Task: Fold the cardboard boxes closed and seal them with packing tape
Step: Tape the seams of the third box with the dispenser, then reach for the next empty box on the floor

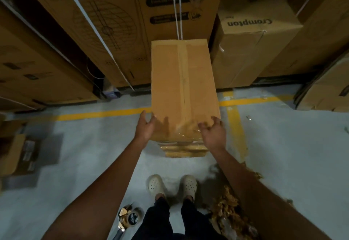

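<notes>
On the grey floor (79,164) before stacked cartons (117,31), taped cardboard box (183,81) upright, left hand (144,128) flat against its near left edge, right hand (214,134) curled around its near right corner, tape dispenser (130,217) beside the feet.

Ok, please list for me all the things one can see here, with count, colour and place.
taped box: one, brown, centre, between the hands
stacked cartons: several, brown, behind it
tape dispenser: one, dark, floor, near the left foot
crumpled scraps: one pile, brown, floor, right
floor lines: several, yellow, on grey floor
clogs: two, white, on the feet
left hand: one, near left corner of the box
right hand: one, near right corner, fingers curled
</notes>
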Action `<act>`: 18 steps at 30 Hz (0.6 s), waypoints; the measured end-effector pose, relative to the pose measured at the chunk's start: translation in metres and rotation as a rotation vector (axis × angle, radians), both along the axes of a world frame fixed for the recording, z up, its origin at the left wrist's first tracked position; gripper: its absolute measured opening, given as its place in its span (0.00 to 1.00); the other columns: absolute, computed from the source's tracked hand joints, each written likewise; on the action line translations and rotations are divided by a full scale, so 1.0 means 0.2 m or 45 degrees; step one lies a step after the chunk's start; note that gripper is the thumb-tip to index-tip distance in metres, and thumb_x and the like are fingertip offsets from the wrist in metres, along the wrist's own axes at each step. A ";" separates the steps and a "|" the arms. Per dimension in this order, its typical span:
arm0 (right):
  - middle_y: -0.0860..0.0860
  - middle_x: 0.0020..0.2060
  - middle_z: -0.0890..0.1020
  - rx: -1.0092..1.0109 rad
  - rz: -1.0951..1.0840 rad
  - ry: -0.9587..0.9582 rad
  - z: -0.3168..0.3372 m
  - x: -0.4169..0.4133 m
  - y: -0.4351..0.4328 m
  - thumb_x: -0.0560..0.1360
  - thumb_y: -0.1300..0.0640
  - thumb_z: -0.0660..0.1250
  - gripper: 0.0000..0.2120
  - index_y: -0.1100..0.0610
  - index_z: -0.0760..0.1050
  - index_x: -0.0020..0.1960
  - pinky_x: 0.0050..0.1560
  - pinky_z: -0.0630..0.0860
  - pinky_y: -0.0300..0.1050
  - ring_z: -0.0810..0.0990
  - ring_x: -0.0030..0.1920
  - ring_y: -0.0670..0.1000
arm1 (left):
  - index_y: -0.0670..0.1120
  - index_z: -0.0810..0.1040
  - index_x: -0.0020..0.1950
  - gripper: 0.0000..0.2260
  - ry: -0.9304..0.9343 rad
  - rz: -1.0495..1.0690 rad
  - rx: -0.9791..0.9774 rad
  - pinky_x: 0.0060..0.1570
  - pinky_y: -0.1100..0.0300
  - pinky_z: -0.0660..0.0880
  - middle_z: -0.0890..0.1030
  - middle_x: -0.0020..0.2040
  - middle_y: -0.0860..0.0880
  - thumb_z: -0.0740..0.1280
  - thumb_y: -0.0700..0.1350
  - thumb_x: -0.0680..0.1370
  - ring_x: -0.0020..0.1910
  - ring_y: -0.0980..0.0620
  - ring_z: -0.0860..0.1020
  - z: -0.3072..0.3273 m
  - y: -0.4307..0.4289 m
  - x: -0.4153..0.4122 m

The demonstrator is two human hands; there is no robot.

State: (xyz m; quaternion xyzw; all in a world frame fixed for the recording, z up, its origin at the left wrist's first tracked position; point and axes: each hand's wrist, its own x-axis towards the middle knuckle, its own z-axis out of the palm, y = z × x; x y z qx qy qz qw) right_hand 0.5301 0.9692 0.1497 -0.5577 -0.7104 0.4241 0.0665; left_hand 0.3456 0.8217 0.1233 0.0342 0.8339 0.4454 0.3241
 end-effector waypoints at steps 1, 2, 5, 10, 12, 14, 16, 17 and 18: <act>0.60 0.67 0.72 0.010 0.030 0.070 0.06 -0.04 -0.05 0.76 0.46 0.69 0.30 0.60 0.67 0.72 0.63 0.71 0.52 0.73 0.64 0.62 | 0.50 0.54 0.81 0.30 0.072 0.020 0.031 0.69 0.54 0.64 0.59 0.80 0.49 0.62 0.55 0.82 0.77 0.46 0.62 0.09 -0.05 0.01; 0.59 0.67 0.72 -0.004 0.045 0.141 0.12 -0.07 -0.10 0.76 0.46 0.69 0.30 0.59 0.68 0.72 0.63 0.71 0.50 0.73 0.65 0.60 | 0.50 0.53 0.81 0.30 0.136 0.037 0.081 0.70 0.55 0.62 0.57 0.80 0.50 0.62 0.55 0.82 0.78 0.47 0.60 0.17 -0.10 0.02; 0.56 0.67 0.72 -0.064 0.159 0.385 0.29 -0.20 -0.32 0.76 0.45 0.69 0.27 0.55 0.70 0.71 0.66 0.71 0.51 0.73 0.66 0.57 | 0.51 0.56 0.81 0.29 0.349 0.101 0.251 0.68 0.63 0.60 0.58 0.80 0.53 0.62 0.54 0.82 0.77 0.54 0.58 0.43 -0.32 0.01; 0.51 0.66 0.75 -0.093 0.378 0.695 0.56 -0.41 -0.83 0.76 0.46 0.70 0.24 0.55 0.72 0.69 0.62 0.73 0.43 0.75 0.65 0.52 | 0.54 0.59 0.80 0.27 0.597 0.225 0.376 0.71 0.60 0.61 0.61 0.78 0.57 0.62 0.54 0.82 0.75 0.60 0.61 0.79 -0.85 -0.01; 0.52 0.65 0.76 -0.096 0.475 0.767 0.67 -0.47 -1.06 0.77 0.50 0.70 0.21 0.56 0.74 0.67 0.51 0.70 0.24 0.75 0.63 0.51 | 0.55 0.58 0.79 0.27 0.637 0.284 0.387 0.73 0.58 0.61 0.61 0.78 0.58 0.61 0.55 0.82 0.75 0.60 0.61 0.88 -1.12 0.01; 0.51 0.63 0.77 -0.107 0.577 0.837 0.75 -0.51 -1.31 0.77 0.50 0.70 0.19 0.56 0.75 0.65 0.45 0.68 0.21 0.76 0.62 0.50 | 0.55 0.59 0.79 0.27 0.673 0.375 0.412 0.74 0.56 0.61 0.63 0.77 0.58 0.62 0.56 0.81 0.75 0.61 0.63 0.96 -1.42 0.06; 0.50 0.61 0.79 -0.121 0.688 0.905 0.81 -0.52 -1.59 0.76 0.49 0.70 0.18 0.54 0.75 0.63 0.48 0.69 0.24 0.77 0.60 0.50 | 0.51 0.61 0.79 0.26 0.702 0.488 0.446 0.72 0.60 0.63 0.66 0.76 0.55 0.62 0.53 0.82 0.74 0.59 0.65 1.02 -1.72 0.14; 0.50 0.60 0.79 -0.125 0.733 0.924 0.83 -0.52 -1.74 0.75 0.47 0.70 0.18 0.53 0.76 0.62 0.50 0.71 0.28 0.78 0.59 0.49 | 0.48 0.61 0.79 0.25 0.707 0.538 0.456 0.70 0.66 0.65 0.66 0.76 0.52 0.61 0.50 0.83 0.75 0.57 0.65 1.06 -1.88 0.19; 0.50 0.58 0.79 -0.131 0.766 0.942 0.84 -0.50 -1.89 0.74 0.45 0.70 0.18 0.52 0.77 0.61 0.53 0.73 0.33 0.78 0.57 0.49 | 0.47 0.61 0.79 0.24 0.712 0.579 0.460 0.65 0.72 0.66 0.67 0.76 0.50 0.60 0.48 0.83 0.75 0.56 0.65 1.08 -2.04 0.25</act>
